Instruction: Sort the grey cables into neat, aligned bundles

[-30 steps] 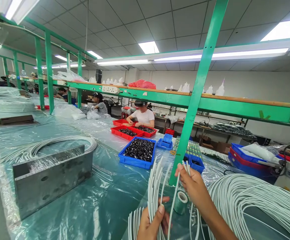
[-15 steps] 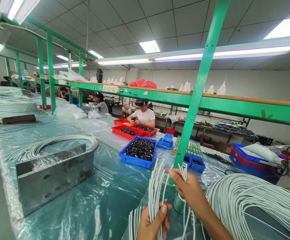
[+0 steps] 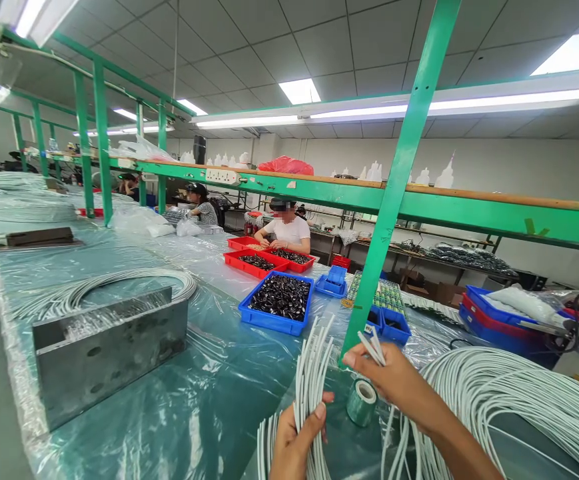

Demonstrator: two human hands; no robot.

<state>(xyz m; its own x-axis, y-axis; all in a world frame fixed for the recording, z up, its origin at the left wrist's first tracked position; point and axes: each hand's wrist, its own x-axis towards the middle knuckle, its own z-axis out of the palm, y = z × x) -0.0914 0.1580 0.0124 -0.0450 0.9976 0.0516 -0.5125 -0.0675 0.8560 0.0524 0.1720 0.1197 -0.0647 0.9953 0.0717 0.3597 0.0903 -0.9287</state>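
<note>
My left hand is closed around a thick bundle of white cables, whose cut ends point up. To its right, my right hand grips a few white cables, their ends sticking up past the fingers and their lengths hanging below. A gap separates the two bunches. Between the hands, a green roll of tape rests on the table. More white cable ends lie left of my left hand. A large coil of white cable fills the right side.
A grey metal channel stands at left before a smaller cable coil. A blue tray holds black parts. The green post rises just beyond my hands. A person sits across the table by red trays.
My right hand has moved right and slightly down, away from the left bundle, with its few cables. The tape roll is now more exposed. My left hand stays nearly in place.
</note>
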